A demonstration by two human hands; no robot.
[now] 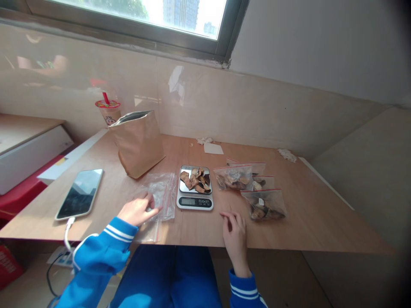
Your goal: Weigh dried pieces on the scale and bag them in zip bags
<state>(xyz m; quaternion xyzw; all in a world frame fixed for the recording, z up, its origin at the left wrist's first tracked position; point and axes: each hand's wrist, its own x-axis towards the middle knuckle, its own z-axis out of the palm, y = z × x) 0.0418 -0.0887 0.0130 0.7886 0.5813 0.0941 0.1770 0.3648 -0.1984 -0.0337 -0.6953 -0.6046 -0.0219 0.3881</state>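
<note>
My left hand rests on a pile of clear zip bags with red seal lines. Its thumb and fingers are apart, with no bag visibly gripped. To the right of the pile stands a white digital kitchen scale, its display too small to read. Brown dried pieces, curled and bark-like, lie on its square metal plate. My right hand lies on the table at the scale's lower right, fingers loosely bent and holding nothing. Beside it are several filled zip bags with similar dried pieces inside.
An upright brown paper bag stands behind the clear bags, a drink cup with a red straw behind it. At left lies a phone on a white charging cable. White paper lies near the tiled wall.
</note>
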